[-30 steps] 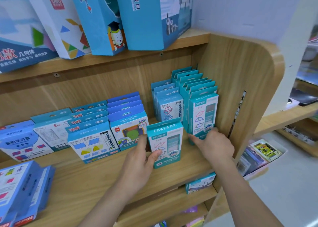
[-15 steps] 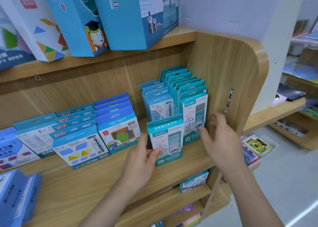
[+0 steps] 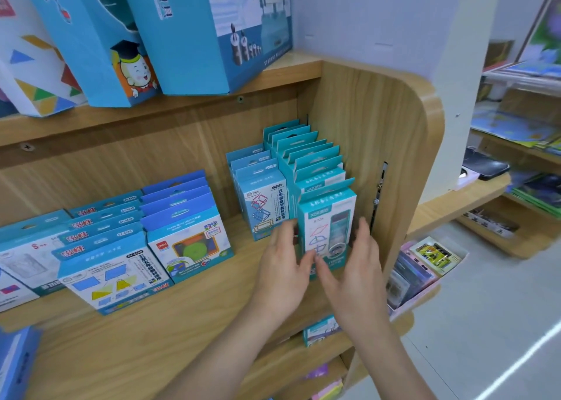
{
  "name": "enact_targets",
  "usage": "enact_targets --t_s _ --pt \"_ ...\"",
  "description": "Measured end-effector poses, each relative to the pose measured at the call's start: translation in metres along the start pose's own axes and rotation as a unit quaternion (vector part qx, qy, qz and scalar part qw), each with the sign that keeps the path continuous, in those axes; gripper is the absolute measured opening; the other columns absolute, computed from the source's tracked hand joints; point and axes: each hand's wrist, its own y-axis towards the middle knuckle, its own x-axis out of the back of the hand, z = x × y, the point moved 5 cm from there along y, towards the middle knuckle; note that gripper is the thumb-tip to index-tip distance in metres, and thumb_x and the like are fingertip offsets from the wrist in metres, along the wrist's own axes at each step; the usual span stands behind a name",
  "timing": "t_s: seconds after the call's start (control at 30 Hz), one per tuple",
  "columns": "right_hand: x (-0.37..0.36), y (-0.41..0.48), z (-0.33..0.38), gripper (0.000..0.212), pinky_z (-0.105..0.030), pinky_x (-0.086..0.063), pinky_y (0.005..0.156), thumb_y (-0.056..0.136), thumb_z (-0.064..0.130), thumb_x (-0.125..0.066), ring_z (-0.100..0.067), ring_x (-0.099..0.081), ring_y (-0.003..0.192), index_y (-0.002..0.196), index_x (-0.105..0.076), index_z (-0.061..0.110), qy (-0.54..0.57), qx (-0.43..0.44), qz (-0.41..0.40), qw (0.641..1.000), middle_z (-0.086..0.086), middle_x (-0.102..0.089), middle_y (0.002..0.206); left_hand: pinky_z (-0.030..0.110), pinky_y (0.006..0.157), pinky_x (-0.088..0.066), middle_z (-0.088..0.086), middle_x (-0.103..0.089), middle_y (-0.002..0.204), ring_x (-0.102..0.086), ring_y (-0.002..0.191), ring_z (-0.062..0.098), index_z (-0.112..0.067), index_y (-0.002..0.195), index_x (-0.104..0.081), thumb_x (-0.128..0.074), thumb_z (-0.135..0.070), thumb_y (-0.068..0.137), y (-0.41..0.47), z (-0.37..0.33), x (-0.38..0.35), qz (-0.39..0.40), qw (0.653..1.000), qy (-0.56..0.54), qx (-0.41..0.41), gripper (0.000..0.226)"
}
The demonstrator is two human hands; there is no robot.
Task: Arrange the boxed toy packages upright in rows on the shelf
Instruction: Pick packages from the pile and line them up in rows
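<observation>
Box (image 3: 326,226) stands on the shelf (image 3: 182,323), front of the teal row (image 3: 303,156), just beside the side panel (image 3: 364,120). Left hand (image 3: 283,266) and right hand (image 3: 359,263) flank it, fingers straight, pressing its sides, thumbs at the lower front; neither curls round it. To do it well: push back flush against the row, square the edges, base flat. Long axis near vertical, leaning back slightly; printed face points outward, hang tab up.
</observation>
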Motion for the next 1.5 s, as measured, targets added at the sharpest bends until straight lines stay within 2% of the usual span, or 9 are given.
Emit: enact_targets --t_s 0.13,0.27,0.4,0.6,0.73,0.9,1.0,1.3,1.5 --pt "-0.007 0.002 -0.003 0.086 -0.031 -0.046 0.083 0.084 0.037 -0.067 -0.02 -0.049 0.117 0.148 -0.012 0.022 -0.009 -0.007 -0.002 1.0 -0.004 -0.036 0.138 0.035 0.108 -0.037 -0.002 -0.032 0.15 -0.036 0.134 0.014 -0.022 0.147 -0.013 -0.07 -0.024 0.082 0.01 0.014 -0.008 0.045 0.997 0.055 0.034 0.086" --pt "-0.014 0.008 0.002 0.072 -0.024 -0.036 0.067 0.087 0.032 -0.061 -0.02 -0.055 0.097 0.144 -0.019 0.03 -0.019 0.007 -0.014 1.0 -0.001 -0.038 0.127 0.043 0.096 -0.047 0.004 -0.037 0.147 -0.048 0.125 0.024 -0.023 0.148 -0.004 -0.063 -0.029 0.085 0.024 0.022 -0.029 0.11 0.985 0.126 0.05 0.087" --pt "-0.014 0.017 0.001 0.064 -0.022 -0.036 0.063 0.092 0.026 -0.052 -0.017 -0.054 0.095 0.146 -0.017 0.031 -0.04 0.029 0.002 0.999 -0.003 -0.04 0.132 0.04 0.094 -0.046 0.015 -0.03 0.149 -0.048 0.122 0.028 -0.008 0.149 0.009 -0.053 -0.039 0.092 0.033 0.016 -0.045 0.139 0.965 0.207 0.083 0.09" --pt "0.005 0.028 0.015 0.075 -0.034 -0.052 0.081 0.084 0.012 -0.061 -0.02 -0.049 0.114 0.144 -0.022 0.035 -0.049 0.109 -0.058 0.991 -0.005 -0.039 0.136 0.041 0.091 -0.046 0.016 -0.027 0.151 -0.046 0.124 0.028 0.002 0.146 0.014 -0.042 -0.043 0.095 0.037 0.007 -0.043 0.164 0.933 0.307 0.091 0.087" --pt "0.011 0.032 0.028 0.071 -0.044 -0.038 0.107 0.079 0.004 -0.062 -0.03 -0.041 0.128 0.141 -0.038 0.028 -0.082 0.192 -0.098 0.973 -0.012 -0.036 0.144 0.039 0.092 -0.047 0.011 -0.022 0.155 -0.044 0.128 0.025 -0.005 0.148 0.011 -0.043 -0.04 0.094 0.034 0.0 -0.031 0.123 0.948 0.288 0.056 0.084" --pt "0.013 0.039 0.03 0.07 -0.049 -0.035 0.108 0.077 0.0 -0.062 -0.035 -0.038 0.131 0.14 -0.04 0.022 -0.09 0.217 -0.102 0.967 -0.014 -0.035 0.146 0.037 0.099 -0.042 0.013 -0.004 0.159 -0.038 0.134 0.025 -0.002 0.146 0.016 -0.04 -0.036 0.097 0.033 -0.006 -0.035 0.121 0.954 0.272 0.044 0.083" --pt "0.017 0.037 0.031 0.07 -0.047 -0.035 0.107 0.076 -0.001 -0.063 -0.035 -0.04 0.128 0.139 -0.041 0.019 -0.08 0.222 -0.112 0.965 -0.017 -0.035 0.146 0.039 0.096 -0.043 0.01 -0.013 0.158 -0.04 0.131 0.026 -0.007 0.147 0.014 -0.041 -0.042 0.096 0.031 0.0 -0.027 0.114 0.959 0.255 0.047 0.083" --pt "0.025 0.027 0.038 0.054 -0.016 -0.029 0.1 0.082 0.002 -0.059 -0.027 -0.045 0.124 0.134 -0.044 0.01 -0.049 0.213 -0.124 0.968 -0.016 -0.045 0.135 0.032 0.1 -0.039 -0.001 -0.033 0.152 -0.041 0.131 0.019 -0.02 0.151 -0.009 -0.044 -0.04 0.095 0.002 0.009 0.009 0.062 0.977 0.203 0.003 0.069" --pt "0.025 0.023 0.049 0.048 -0.015 -0.032 0.096 0.083 0.005 -0.056 -0.025 -0.046 0.118 0.13 -0.047 0.009 -0.003 0.208 -0.151 0.966 -0.014 -0.045 0.127 0.029 0.094 -0.044 -0.011 -0.048 0.135 -0.053 0.115 0.014 -0.032 0.141 -0.035 -0.047 -0.032 0.094 -0.026 0.016 0.046 0.017 0.984 0.173 -0.03 0.049"
